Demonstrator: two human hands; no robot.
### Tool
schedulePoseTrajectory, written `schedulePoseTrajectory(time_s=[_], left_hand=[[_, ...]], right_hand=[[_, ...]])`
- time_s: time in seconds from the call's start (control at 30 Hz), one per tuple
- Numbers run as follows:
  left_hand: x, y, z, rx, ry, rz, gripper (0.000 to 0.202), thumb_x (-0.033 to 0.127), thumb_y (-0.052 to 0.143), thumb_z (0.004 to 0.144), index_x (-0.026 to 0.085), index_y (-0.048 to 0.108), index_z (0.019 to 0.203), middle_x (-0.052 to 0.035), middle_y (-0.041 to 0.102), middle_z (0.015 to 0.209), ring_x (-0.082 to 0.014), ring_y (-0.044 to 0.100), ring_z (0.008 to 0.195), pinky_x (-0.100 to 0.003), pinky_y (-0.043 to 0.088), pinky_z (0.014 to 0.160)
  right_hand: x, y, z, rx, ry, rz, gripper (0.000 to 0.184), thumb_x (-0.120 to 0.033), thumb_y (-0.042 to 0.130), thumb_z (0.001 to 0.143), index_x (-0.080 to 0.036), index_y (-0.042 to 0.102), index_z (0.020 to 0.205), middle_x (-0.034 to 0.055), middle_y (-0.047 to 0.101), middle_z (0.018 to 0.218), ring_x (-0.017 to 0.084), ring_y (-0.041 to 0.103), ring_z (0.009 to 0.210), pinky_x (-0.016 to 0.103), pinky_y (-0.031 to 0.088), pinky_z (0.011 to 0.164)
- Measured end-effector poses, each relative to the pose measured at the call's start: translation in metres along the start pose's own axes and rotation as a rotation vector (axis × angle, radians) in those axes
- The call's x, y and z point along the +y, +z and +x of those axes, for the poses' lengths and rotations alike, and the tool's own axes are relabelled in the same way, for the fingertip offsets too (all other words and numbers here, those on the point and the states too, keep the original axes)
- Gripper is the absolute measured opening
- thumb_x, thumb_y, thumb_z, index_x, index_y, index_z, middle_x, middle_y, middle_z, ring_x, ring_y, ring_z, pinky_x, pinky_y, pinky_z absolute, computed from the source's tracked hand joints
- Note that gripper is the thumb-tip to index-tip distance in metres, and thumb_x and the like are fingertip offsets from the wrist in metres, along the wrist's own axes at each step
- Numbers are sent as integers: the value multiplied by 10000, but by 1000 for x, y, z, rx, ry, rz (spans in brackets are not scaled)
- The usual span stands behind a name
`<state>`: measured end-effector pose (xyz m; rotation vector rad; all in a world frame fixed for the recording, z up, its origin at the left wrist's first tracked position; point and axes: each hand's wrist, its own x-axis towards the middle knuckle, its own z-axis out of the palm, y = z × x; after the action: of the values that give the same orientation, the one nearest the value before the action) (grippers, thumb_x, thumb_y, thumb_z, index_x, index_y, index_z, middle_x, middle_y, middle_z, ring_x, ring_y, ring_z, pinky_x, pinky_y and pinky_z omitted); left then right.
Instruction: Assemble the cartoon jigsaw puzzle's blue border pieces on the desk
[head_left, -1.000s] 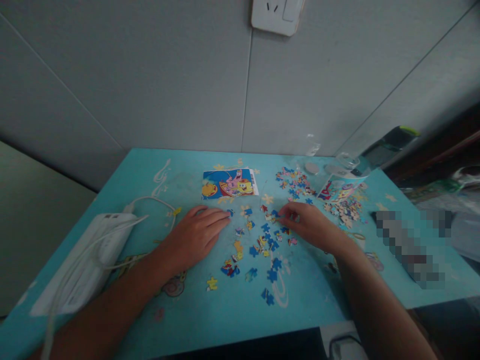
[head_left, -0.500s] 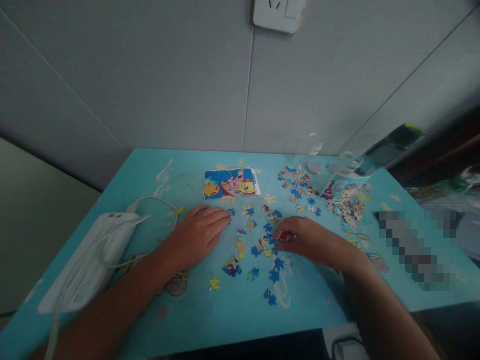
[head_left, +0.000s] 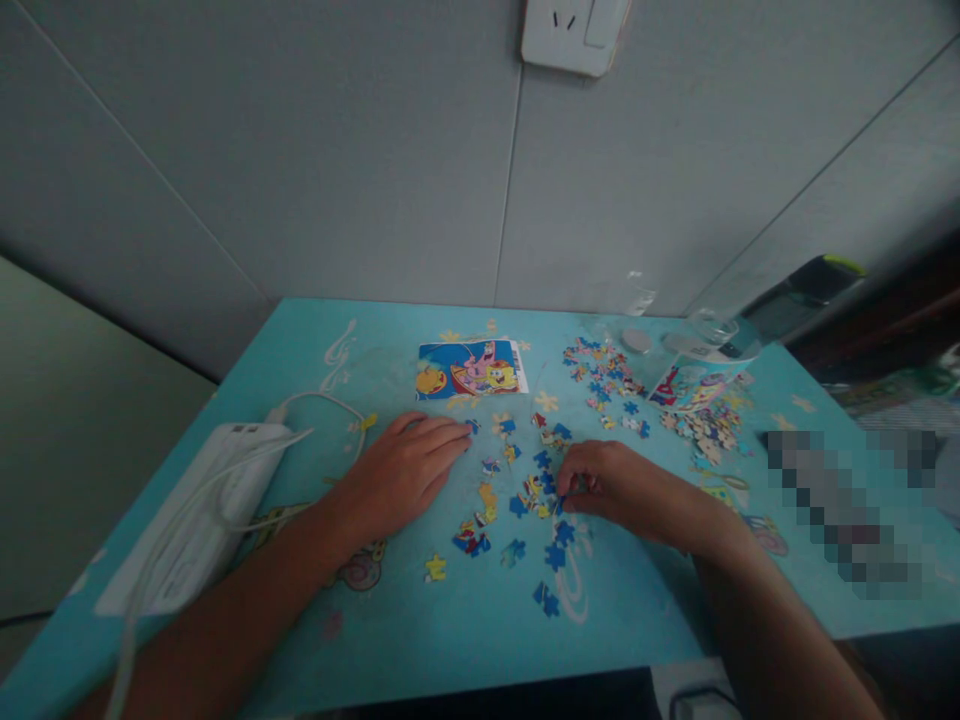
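Observation:
My left hand (head_left: pixel 416 465) lies flat on the table, its fingers stretched out. Its fingertips touch a small blue puzzle piece (head_left: pixel 472 427). Among the loose pieces at the centre, my right hand (head_left: pixel 604 478) pinches a blue puzzle piece (head_left: pixel 559 506) between thumb and fingers, low over the table. Left of those fingers is a cluster of blue and yellow pieces (head_left: pixel 535 490). A red-and-blue group of pieces (head_left: pixel 471 540) and a yellow piece (head_left: pixel 435 568) lie nearer to me. Behind the hands rests a cartoon picture card (head_left: pixel 472 370).
A puzzle-piece pile (head_left: pixel 600 365) lies at the back right, beside a cartoon-printed clear tub (head_left: pixel 701 378) with more pieces (head_left: pixel 705 430) before it. A white power strip (head_left: pixel 202 510) with cables occupies the left. A wall with a socket (head_left: pixel 574 35) bounds the back.
The view has shifted slightly. My right fingers have turned and closed lower, with a blue piece now showing at their tips; something reddish showed there before. My left hand stays flat.

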<state>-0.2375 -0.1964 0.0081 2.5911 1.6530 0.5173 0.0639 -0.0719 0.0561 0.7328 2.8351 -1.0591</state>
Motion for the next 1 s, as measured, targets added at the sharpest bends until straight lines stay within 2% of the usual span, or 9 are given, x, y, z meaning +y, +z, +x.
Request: schedulePoseTrajectory(time_s=[0.2, 0.47, 0.63, 0.77, 0.9, 1.0], left_hand=[[2, -2, 1, -3, 7, 11, 365, 157, 477, 965, 189, 581, 1313, -83, 617, 1359, -250, 559, 1238, -492, 380, 1060], [6, -7, 3, 29, -17, 7, 343, 155, 512, 953, 191, 611, 1279, -98, 619, 1327, -264, 569, 1195, -484, 437, 998], [7, -10, 3, 40, -33, 27, 329, 153, 526, 947, 191, 613, 1262, -98, 638, 1279, -261, 579, 1161, -475, 438, 990], [10, -10, 5, 46, -29, 2, 308, 159, 505, 960, 179, 613, 1249, -99, 647, 1250, -262, 580, 1151, -480, 441, 985], [14, -7, 9, 140, -70, -128, 341, 203, 469, 992, 185, 569, 1317, -96, 651, 1241, -245, 587, 1143, -471, 454, 996], [18, -2, 11, 223, -127, -242, 337, 249, 483, 1000, 181, 567, 1319, -100, 655, 1241, -241, 594, 1153, -472, 467, 1018]], right_hand=[[-4, 2, 7, -14, 36, 108, 54, -216, 689, 866, -233, 740, 870, -23, 698, 776, 117, 619, 681, 236, 451, 663], [-7, 15, 43, 262, 117, 345, 136, -320, 662, 882, -195, 715, 881, -11, 659, 749, 120, 547, 648, 239, 416, 594], [-9, 21, 73, 319, 138, 348, 147, -321, 669, 857, -185, 724, 865, 0, 672, 746, 130, 554, 640, 249, 417, 579], [-12, 21, 84, 381, 146, 378, 170, -344, 683, 845, -182, 731, 861, 13, 693, 763, 138, 576, 654, 261, 442, 601], [-19, 24, 83, 464, 119, 597, 247, -395, 717, 821, -170, 710, 924, 26, 694, 797, 137, 593, 668, 271, 467, 618], [-30, 29, 80, 440, 67, 724, 343, -402, 734, 812, -185, 685, 1073, 15, 687, 802, 132, 590, 665, 275, 473, 614]])
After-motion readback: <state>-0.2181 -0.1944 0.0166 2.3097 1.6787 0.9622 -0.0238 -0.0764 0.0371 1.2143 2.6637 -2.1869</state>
